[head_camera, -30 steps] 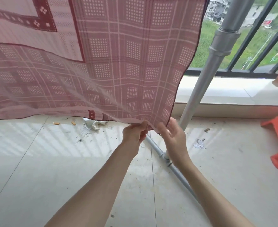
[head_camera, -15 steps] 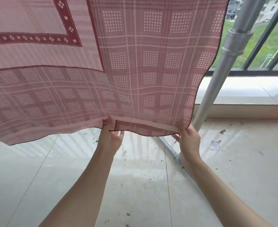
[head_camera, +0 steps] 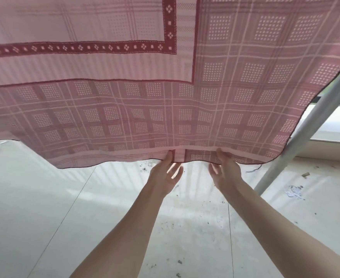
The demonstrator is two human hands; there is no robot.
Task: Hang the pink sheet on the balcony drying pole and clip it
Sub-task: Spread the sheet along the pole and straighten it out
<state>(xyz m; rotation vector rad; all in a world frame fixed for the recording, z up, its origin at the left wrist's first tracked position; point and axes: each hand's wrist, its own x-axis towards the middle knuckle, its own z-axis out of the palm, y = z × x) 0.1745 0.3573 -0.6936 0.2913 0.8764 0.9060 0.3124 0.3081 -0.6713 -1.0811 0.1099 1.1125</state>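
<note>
Pink checked sheet [head_camera: 165,87], spread overhead

This looks like the balcony of a home, used for drying laundry. The floor [head_camera: 45,217] is laid in large pale glossy tiles with thin grout lines, scattered with dirt specks and bits of litter [head_camera: 294,191] on the right. A grey metal pole [head_camera: 297,137] slants up at the right, and a pink patterned sheet [head_camera: 165,87] hangs across the far side. Behind the pole runs a low pale ledge [head_camera: 329,125]; what lies beyond it is too hidden to tell, possibly a railing.
</note>
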